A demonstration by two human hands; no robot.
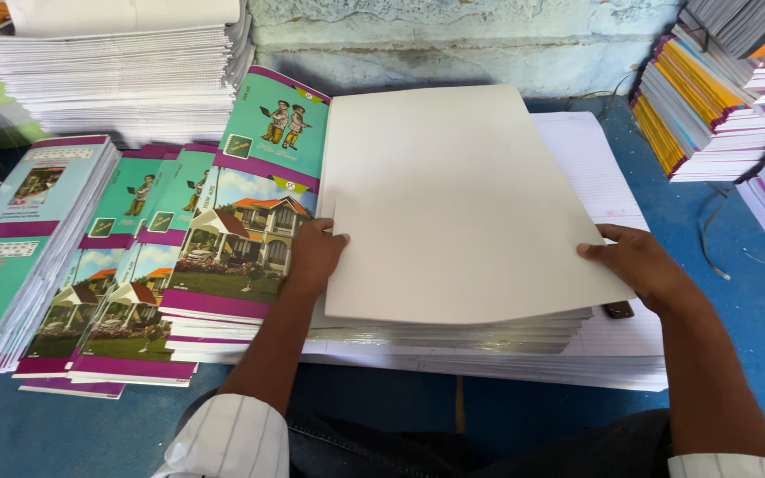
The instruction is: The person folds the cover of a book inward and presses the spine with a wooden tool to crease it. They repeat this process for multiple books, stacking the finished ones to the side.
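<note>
A large blank cream sheet point(462, 199) lies tilted on top of a pile of similar sheets point(453, 332). My left hand point(313, 255) grips the sheet's left edge, thumb on top. At the lower right edge, my right hand point(635, 264) holds the same sheet with fingers over it. Under the pile lies a spread of ruled white paper point(591, 168). Just left of my left hand sits a stack of printed covers point(250, 239) showing a house and two children.
More overlapping cover stacks point(108, 274) fan out to the left. A tall pile of white paper point(126, 71) stands at the back left. Bound notebooks with coloured spines point(692, 115) are heaped at the right. A blue surface point(754, 301) lies beneath, with a pale wall point(471, 44) behind.
</note>
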